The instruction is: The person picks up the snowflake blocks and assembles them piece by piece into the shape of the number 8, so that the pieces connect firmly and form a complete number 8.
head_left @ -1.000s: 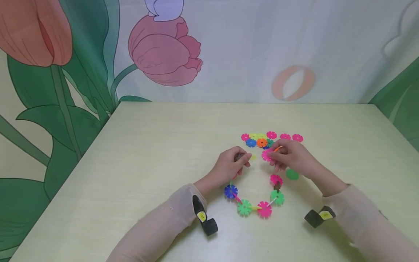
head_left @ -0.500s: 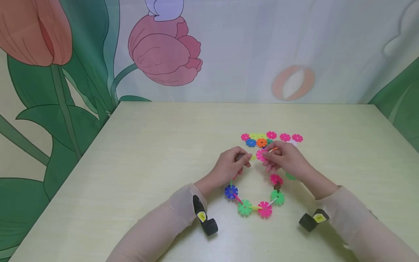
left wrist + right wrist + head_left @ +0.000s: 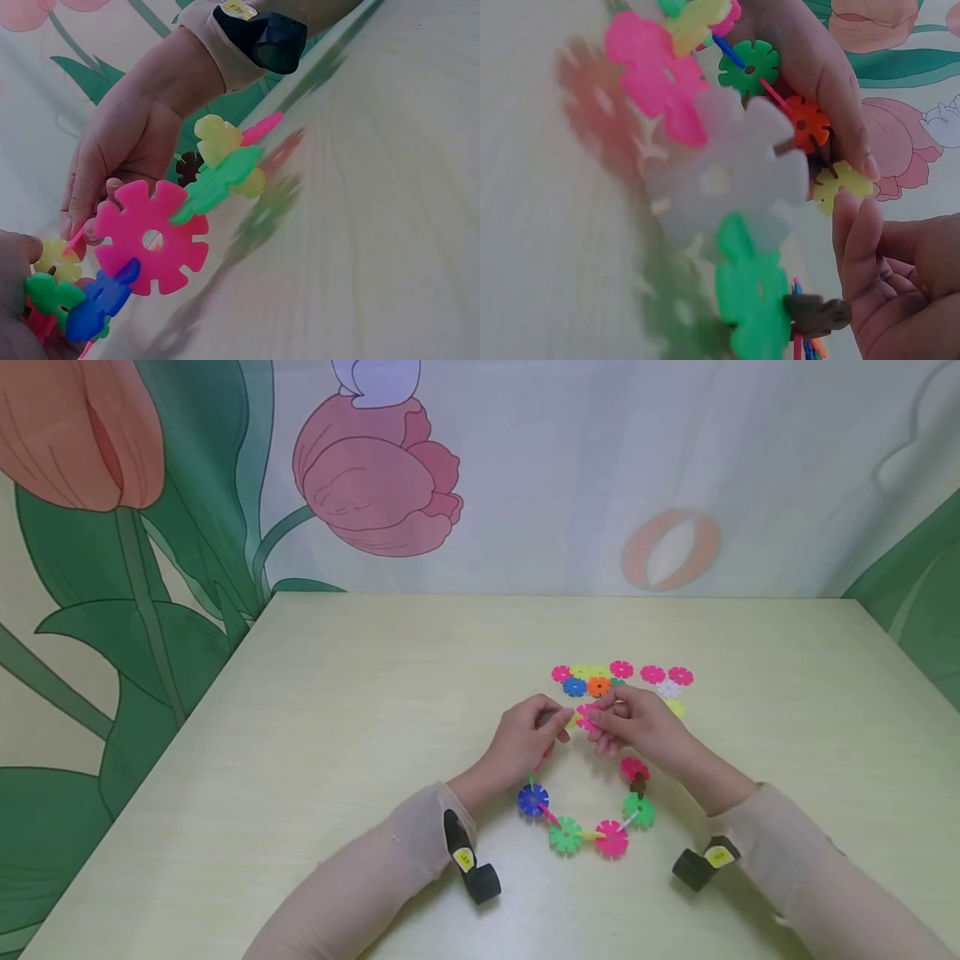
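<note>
In the head view my left hand (image 3: pixel 527 739) grips the end of a chain of slotted plastic snowflake discs. A yellow disc (image 3: pixel 843 186) juts from its fingertips, joined to a brown one and an orange disc (image 3: pixel 807 124). Facing it, my right hand (image 3: pixel 639 722) pinches a pink disc (image 3: pixel 586 717) right at the yellow disc's edge. The chain curves below both hands, through a blue disc (image 3: pixel 533 800), a green disc (image 3: pixel 566 836) and another pink disc (image 3: pixel 612 839). It ends near a reddish-pink disc (image 3: pixel 634 769) under the right hand.
Loose discs lie behind the hands, among them a blue one (image 3: pixel 574 687), an orange one (image 3: pixel 598 686), a white one (image 3: pixel 668 689) and a yellow one (image 3: pixel 676 707). A black camera (image 3: pixel 474 864) hangs at the left cuff, another black camera (image 3: pixel 701 864) at the right.
My right hand has moved left with the pink disc, closing the gap to the yellow disc. The chain has slid slightly right. A loose green disc is now hidden by the right arm.
</note>
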Demonstrator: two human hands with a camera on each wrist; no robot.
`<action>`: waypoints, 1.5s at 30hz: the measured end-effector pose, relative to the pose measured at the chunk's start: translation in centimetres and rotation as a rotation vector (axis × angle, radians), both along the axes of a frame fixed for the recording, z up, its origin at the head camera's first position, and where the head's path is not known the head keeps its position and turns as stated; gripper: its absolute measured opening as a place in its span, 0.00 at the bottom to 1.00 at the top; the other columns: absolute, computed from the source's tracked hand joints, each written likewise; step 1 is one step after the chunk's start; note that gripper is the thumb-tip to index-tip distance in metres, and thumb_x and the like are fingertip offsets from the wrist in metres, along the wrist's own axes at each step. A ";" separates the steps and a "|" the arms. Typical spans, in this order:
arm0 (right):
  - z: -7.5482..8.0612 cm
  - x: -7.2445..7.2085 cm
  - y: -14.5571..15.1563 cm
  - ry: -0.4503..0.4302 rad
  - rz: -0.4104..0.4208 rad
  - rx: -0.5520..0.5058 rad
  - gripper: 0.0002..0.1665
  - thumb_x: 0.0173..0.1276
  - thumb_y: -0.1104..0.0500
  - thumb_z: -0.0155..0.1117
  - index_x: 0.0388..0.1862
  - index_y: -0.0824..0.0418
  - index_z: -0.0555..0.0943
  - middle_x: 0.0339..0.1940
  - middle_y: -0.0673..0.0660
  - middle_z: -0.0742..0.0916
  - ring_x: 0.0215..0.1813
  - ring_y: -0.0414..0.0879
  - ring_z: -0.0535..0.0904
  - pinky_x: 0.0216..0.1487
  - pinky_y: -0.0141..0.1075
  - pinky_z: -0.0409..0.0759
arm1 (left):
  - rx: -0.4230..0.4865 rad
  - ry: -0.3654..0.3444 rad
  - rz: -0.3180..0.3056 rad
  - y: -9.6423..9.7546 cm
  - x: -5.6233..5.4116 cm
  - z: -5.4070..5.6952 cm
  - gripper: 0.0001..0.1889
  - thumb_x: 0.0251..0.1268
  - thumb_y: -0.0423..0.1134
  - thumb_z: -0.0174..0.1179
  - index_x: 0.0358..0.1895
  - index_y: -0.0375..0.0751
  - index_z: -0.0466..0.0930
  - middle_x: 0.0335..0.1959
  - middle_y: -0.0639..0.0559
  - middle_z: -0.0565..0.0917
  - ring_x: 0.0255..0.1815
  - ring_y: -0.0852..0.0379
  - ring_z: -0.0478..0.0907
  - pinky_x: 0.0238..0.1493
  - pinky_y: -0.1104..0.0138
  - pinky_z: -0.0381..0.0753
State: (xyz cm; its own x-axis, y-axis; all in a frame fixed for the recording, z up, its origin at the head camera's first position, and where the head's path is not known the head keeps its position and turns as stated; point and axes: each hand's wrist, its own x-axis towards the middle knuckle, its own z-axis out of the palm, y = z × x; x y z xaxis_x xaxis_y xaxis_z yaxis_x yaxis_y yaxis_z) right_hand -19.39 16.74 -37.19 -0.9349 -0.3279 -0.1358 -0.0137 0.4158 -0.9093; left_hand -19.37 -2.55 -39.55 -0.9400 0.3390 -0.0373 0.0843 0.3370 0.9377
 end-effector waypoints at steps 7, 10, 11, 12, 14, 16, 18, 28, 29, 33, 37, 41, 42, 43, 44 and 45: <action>0.7 -0.5 -0.2 0.046 0.005 0.054 0.16 0.73 0.61 0.55 0.50 0.73 0.73 0.28 0.61 0.83 0.26 0.42 0.82 0.31 0.30 0.82 | 0.057 -0.070 0.007 0.1 -0.2 0.3 0.14 0.74 0.49 0.49 0.44 0.41 0.75 0.32 0.47 0.85 0.21 0.59 0.75 0.22 0.72 0.73; 0.9 -0.7 -0.1 0.044 0.020 0.068 0.16 0.73 0.60 0.55 0.51 0.72 0.74 0.27 0.59 0.83 0.25 0.42 0.81 0.31 0.31 0.82 | 0.101 -0.095 -0.006 0.0 -0.4 0.2 0.17 0.76 0.50 0.46 0.44 0.39 0.75 0.31 0.43 0.85 0.19 0.59 0.77 0.23 0.70 0.78; 0.9 -0.7 -0.1 0.041 0.027 0.071 0.17 0.73 0.60 0.55 0.52 0.72 0.74 0.27 0.58 0.83 0.26 0.42 0.81 0.31 0.31 0.82 | 0.111 -0.102 -0.013 0.0 -0.5 0.2 0.17 0.76 0.50 0.45 0.45 0.39 0.75 0.31 0.43 0.85 0.19 0.59 0.77 0.24 0.70 0.79; 0.9 -0.8 -0.1 0.036 0.036 0.072 0.17 0.73 0.59 0.55 0.52 0.72 0.74 0.26 0.58 0.83 0.26 0.42 0.81 0.31 0.31 0.82 | 0.120 -0.108 -0.020 -0.1 -0.6 0.1 0.18 0.76 0.50 0.45 0.46 0.39 0.75 0.31 0.42 0.85 0.18 0.58 0.78 0.24 0.69 0.80; 1.0 -0.9 -0.1 0.028 0.051 0.080 0.17 0.73 0.59 0.56 0.52 0.71 0.74 0.27 0.59 0.83 0.26 0.43 0.81 0.32 0.30 0.81 | 0.118 -0.112 -0.038 -0.2 -0.8 0.0 0.18 0.75 0.51 0.46 0.48 0.40 0.73 0.30 0.41 0.84 0.18 0.58 0.78 0.25 0.68 0.82; 1.0 -1.0 -0.2 0.024 0.065 0.083 0.17 0.72 0.59 0.56 0.53 0.70 0.75 0.28 0.61 0.83 0.27 0.44 0.81 0.32 0.30 0.81 | 0.098 -0.096 -0.050 -0.3 -0.8 0.0 0.17 0.74 0.52 0.48 0.52 0.42 0.72 0.31 0.42 0.85 0.19 0.59 0.78 0.28 0.69 0.81; 0.9 -1.1 -0.3 0.027 0.069 0.092 0.17 0.72 0.59 0.57 0.52 0.70 0.75 0.29 0.62 0.84 0.27 0.45 0.82 0.32 0.30 0.82 | 0.071 -0.070 -0.058 -0.4 -0.9 0.0 0.18 0.73 0.51 0.51 0.56 0.44 0.71 0.33 0.42 0.84 0.21 0.59 0.78 0.30 0.70 0.80; 0.7 -1.3 -0.8 0.050 0.026 0.175 0.14 0.69 0.56 0.62 0.41 0.68 0.75 0.30 0.62 0.86 0.27 0.46 0.83 0.32 0.31 0.83 | 0.026 -0.020 -0.071 -0.5 -0.9 0.0 0.17 0.70 0.41 0.56 0.60 0.49 0.72 0.40 0.41 0.83 0.24 0.56 0.78 0.27 0.71 0.77; 0.7 -1.3 -0.8 0.051 0.023 0.185 0.14 0.69 0.56 0.62 0.41 0.68 0.76 0.30 0.61 0.86 0.27 0.46 0.83 0.32 0.32 0.83 | 0.022 -0.016 -0.068 -0.5 -0.9 0.0 0.17 0.69 0.42 0.57 0.60 0.49 0.72 0.40 0.41 0.83 0.24 0.56 0.78 0.27 0.71 0.77; 1.0 -1.2 -0.5 0.068 0.032 0.233 0.13 0.69 0.57 0.61 0.44 0.67 0.78 0.31 0.59 0.86 0.27 0.45 0.82 0.32 0.32 0.82 | 0.013 -0.011 -0.054 -0.5 -0.9 0.0 0.16 0.69 0.41 0.57 0.58 0.49 0.73 0.39 0.41 0.83 0.24 0.55 0.78 0.27 0.71 0.77; 1.3 -1.1 -0.2 0.086 0.051 0.265 0.12 0.69 0.58 0.61 0.45 0.67 0.79 0.33 0.62 0.86 0.28 0.47 0.82 0.32 0.33 0.82 | 0.012 -0.010 -0.045 -0.6 -0.8 0.0 0.16 0.69 0.42 0.57 0.58 0.49 0.73 0.39 0.42 0.83 0.24 0.55 0.78 0.26 0.71 0.76; 1.8 -1.1 0.1 0.089 0.069 0.272 0.13 0.69 0.59 0.60 0.45 0.68 0.79 0.35 0.64 0.86 0.29 0.48 0.83 0.31 0.34 0.82 | 0.016 -0.018 -0.030 -0.7 -0.8 0.0 0.15 0.70 0.42 0.57 0.58 0.50 0.74 0.39 0.43 0.82 0.24 0.55 0.77 0.25 0.71 0.76; 1.9 -1.0 0.1 0.090 0.073 0.277 0.13 0.69 0.59 0.60 0.45 0.68 0.79 0.35 0.65 0.86 0.29 0.48 0.83 0.31 0.35 0.82 | 0.016 -0.021 -0.024 -0.7 -0.8 0.0 0.15 0.70 0.42 0.57 0.57 0.51 0.74 0.38 0.44 0.82 0.24 0.55 0.77 0.25 0.71 0.76; 2.1 -1.0 0.2 0.094 0.077 0.286 0.13 0.69 0.59 0.60 0.45 0.69 0.78 0.35 0.65 0.86 0.29 0.48 0.83 0.31 0.35 0.82 | 0.015 -0.022 -0.019 -0.7 -0.8 0.0 0.15 0.69 0.42 0.57 0.57 0.51 0.74 0.38 0.44 0.82 0.24 0.55 0.77 0.25 0.71 0.76; 2.2 -1.0 0.3 0.096 0.079 0.295 0.13 0.69 0.59 0.60 0.46 0.69 0.78 0.36 0.65 0.86 0.29 0.48 0.83 0.31 0.35 0.82 | 0.015 -0.024 -0.017 -0.7 -0.8 0.0 0.15 0.69 0.42 0.57 0.57 0.51 0.74 0.38 0.44 0.82 0.23 0.55 0.77 0.25 0.71 0.76; 2.4 -1.0 0.4 0.099 0.081 0.307 0.13 0.69 0.59 0.61 0.46 0.69 0.78 0.36 0.64 0.86 0.30 0.48 0.83 0.31 0.35 0.82 | 0.013 -0.024 -0.014 -0.7 -0.8 0.1 0.15 0.69 0.42 0.57 0.57 0.51 0.74 0.38 0.44 0.82 0.23 0.55 0.77 0.25 0.71 0.76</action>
State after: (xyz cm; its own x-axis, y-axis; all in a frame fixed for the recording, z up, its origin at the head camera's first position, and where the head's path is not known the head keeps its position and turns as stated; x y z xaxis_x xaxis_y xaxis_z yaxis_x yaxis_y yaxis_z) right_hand -20.38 17.12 -34.84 -0.9212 -0.3593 -0.1493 -0.1402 0.6644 -0.7341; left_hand -20.17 -3.28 -39.50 -0.9339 0.3531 -0.0558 0.0661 0.3239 0.9438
